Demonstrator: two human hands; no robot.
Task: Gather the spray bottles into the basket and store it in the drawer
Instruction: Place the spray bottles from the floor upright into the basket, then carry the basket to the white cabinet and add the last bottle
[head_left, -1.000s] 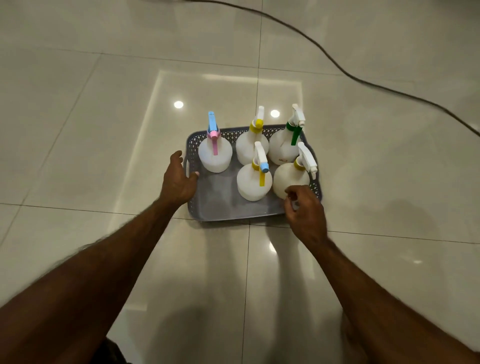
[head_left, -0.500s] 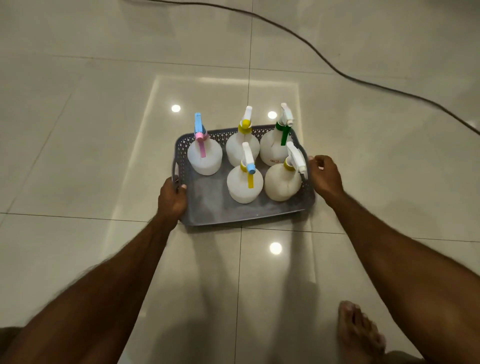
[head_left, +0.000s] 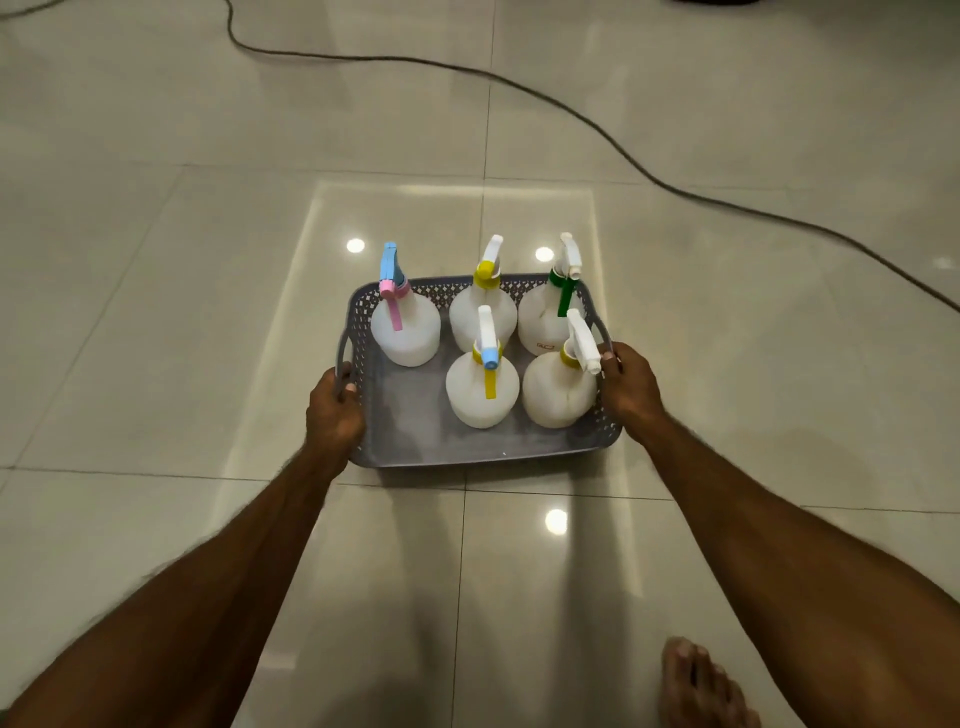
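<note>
A grey perforated basket (head_left: 415, 441) sits over the tiled floor and holds several white spray bottles, all upright. In the back row stand one with a blue-and-pink head (head_left: 405, 332), one with a yellow collar (head_left: 480, 317) and one with a green trigger (head_left: 545, 322). In the front row stand one with a blue nozzle and yellow trigger (head_left: 480, 389) and one with a white head (head_left: 558, 389). My left hand (head_left: 332, 415) is closed around the basket's left handle. My right hand (head_left: 631, 389) grips the right handle. No drawer is in view.
A black cable (head_left: 623, 140) snakes across the floor behind the basket, from upper left to the right edge. A bare foot (head_left: 701, 686) shows at the bottom right. Glossy beige tiles surround the basket on all sides.
My right hand left the front right bottle and took the right handle. My left hand closed on the left handle. The view has risen.
</note>
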